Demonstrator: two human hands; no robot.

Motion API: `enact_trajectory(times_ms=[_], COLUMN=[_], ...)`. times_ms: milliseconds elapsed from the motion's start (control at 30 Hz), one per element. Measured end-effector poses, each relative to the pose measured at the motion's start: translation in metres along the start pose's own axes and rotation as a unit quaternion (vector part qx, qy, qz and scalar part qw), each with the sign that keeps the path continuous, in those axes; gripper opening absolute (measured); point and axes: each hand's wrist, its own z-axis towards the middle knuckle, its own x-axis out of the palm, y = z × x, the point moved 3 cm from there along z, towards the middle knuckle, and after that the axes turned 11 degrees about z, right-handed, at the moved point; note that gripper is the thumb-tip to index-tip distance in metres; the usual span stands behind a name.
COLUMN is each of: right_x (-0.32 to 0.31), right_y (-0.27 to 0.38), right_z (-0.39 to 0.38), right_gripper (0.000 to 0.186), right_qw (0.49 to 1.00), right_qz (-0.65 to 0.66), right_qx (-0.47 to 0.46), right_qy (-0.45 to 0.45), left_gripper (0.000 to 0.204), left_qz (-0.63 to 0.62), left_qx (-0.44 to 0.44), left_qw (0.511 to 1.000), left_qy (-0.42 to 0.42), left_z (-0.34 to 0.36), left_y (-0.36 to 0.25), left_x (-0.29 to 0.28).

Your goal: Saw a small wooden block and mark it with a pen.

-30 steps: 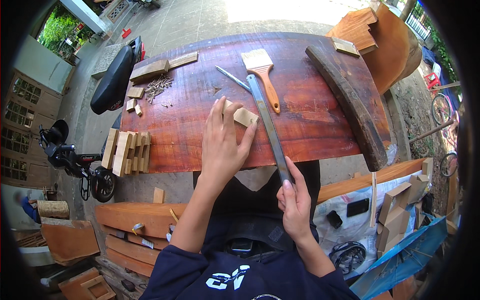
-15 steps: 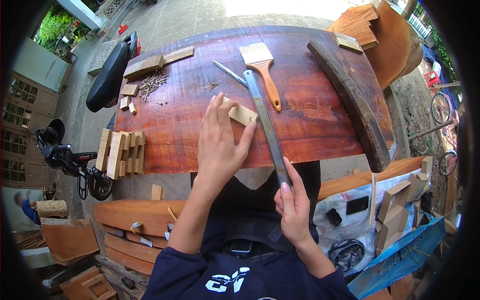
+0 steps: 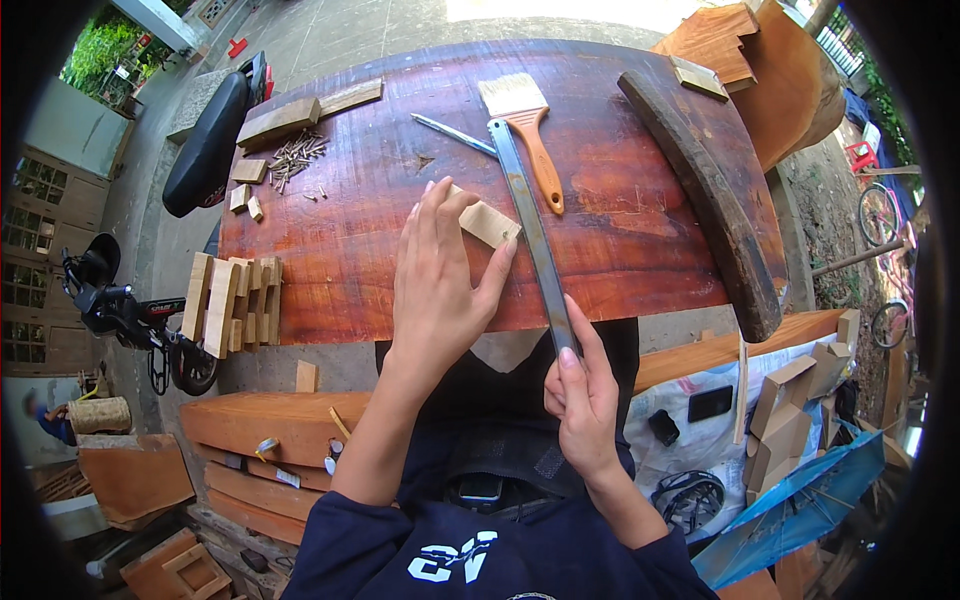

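1. Pinning a small pale wood block [image 3: 487, 222] to the table [image 3: 640, 240], the left hand [image 3: 435, 285] lies flat with fingers spread over it and the thumb hooked at its near corner; the hand is clamped on the block, not curled round it.
2. The right hand [image 3: 583, 392] is closed on the near end of a long flat metal file [image 3: 530, 230], fingers pinched round the tang just off the table's near edge. The file runs away from the person, its side touching the block's right edge.
3. The block looks light, stiff and dry, with sawn faces and sharp corners. It would likely skid on the polished slab unless pressed down, so a hold from above on its broad face suits it.
4. The file looks rigid, thin and grey, probably rough on its faces; the near end is the sensible grip.
5. The table is a thick reddish slab, glossy, with dark grain and a rounded outline.
6. Beyond the file lies a brush [image 3: 528, 130] with an orange handle and pale bristles, beside a thin metal rod [image 3: 452, 134].
7. At the far left are loose nails [image 3: 296, 157] and wood offcuts [image 3: 278, 122]; a row of pale blocks [image 3: 235, 300] stands at the left edge.
8. A dark curved timber [image 3: 705, 190] rests along the right side.
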Motion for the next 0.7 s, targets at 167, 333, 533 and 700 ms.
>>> enact_trajectory(times_ms=[167,333,533,700], right_x=[0.009,0.010,0.012,0.024], right_y=[-0.004,-0.006,-0.007,-0.007], right_z=[0.012,0.005,0.008,0.023], right_gripper=[0.057,0.057,0.056,0.057], right_qw=[0.999,0.999,0.999,0.999], right_qz=[0.037,0.032,0.041,0.044], right_qx=[-0.016,-0.006,-0.019,-0.016], right_qy=[0.015,0.002,0.007,0.018], left_gripper=[0.060,0.061,0.061,0.060], left_qz=[0.000,-0.006,0.001,-0.009], left_qx=[0.006,0.003,0.014,0.006], left_qw=[1.000,1.000,1.000,1.000], left_qy=[-0.001,-0.009,-0.009,-0.007], left_z=[0.000,0.001,0.002,0.001], left_y=[0.001,0.000,0.001,0.002], left_x=[0.001,0.003,0.001,0.003])
